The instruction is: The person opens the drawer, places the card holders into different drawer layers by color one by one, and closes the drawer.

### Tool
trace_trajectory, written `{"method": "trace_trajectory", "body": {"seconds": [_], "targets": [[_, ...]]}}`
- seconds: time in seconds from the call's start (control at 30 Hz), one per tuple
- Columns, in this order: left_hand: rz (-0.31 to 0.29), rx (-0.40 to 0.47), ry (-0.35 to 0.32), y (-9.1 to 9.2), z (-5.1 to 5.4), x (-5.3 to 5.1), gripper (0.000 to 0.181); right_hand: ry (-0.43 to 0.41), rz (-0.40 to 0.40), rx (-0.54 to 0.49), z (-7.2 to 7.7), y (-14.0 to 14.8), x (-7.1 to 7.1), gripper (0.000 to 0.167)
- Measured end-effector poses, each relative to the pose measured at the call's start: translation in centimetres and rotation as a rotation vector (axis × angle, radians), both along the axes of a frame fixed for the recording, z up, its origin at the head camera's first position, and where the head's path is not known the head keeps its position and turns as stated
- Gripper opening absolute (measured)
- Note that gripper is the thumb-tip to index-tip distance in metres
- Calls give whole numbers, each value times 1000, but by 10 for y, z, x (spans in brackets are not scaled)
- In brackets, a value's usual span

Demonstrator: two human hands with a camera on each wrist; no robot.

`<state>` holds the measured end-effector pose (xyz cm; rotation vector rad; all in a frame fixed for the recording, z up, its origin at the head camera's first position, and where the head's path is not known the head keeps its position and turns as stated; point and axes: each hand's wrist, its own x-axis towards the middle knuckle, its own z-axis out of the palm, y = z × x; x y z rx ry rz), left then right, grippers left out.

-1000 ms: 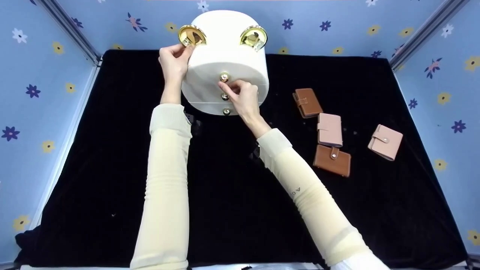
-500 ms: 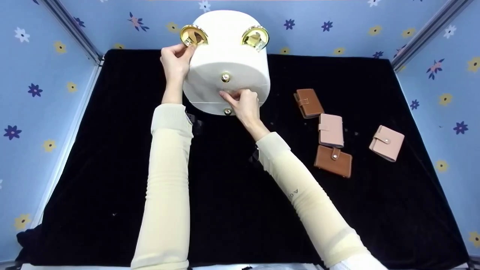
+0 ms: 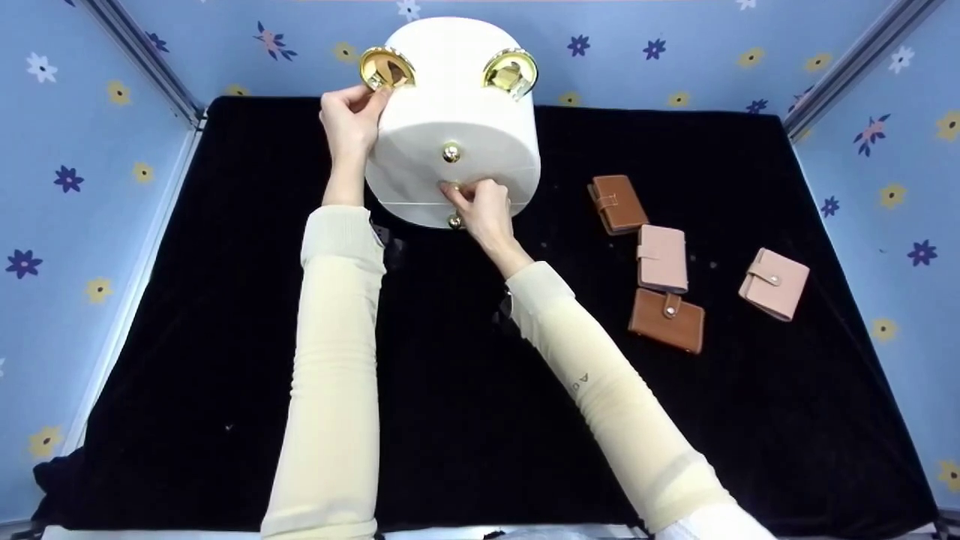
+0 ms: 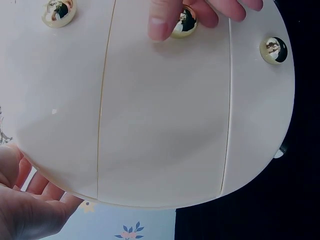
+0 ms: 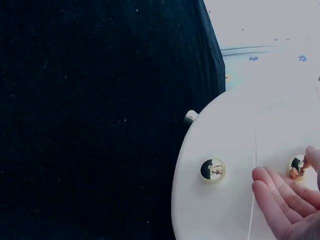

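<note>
One half-hidden knob (image 4: 187, 24) pinched in right grip (image 3: 487, 210), left grip (image 3: 351, 126) unclear beside white cabinet (image 3: 454, 94)

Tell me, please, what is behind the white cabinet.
Behind the white cabinet, the blue flowered wall shows; the cabinet hides anything directly at its back.

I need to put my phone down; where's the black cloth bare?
Free: the black cloth left of the left sleeve, and between both sleeves in front of the white cabinet. Crowded: beside the right sleeve, among the four wallets, and at the right hand.
</note>
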<state>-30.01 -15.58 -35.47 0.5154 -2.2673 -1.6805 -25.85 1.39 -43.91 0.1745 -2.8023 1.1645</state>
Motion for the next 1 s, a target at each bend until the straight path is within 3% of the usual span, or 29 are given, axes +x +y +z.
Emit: {"method": "trace_trajectory", "body": {"seconds": [0.4,0.63,1.0], "targets": [[0,15,-7,-1,1,0,27,15,29,-28,-2,1,7,45],[-3,17,-16,-1,2,0,27,13,55,-88,-5,4,19,42],[-4,49,-17,0,3,1,28,82,93,-141,-14,9,42,39]]}}
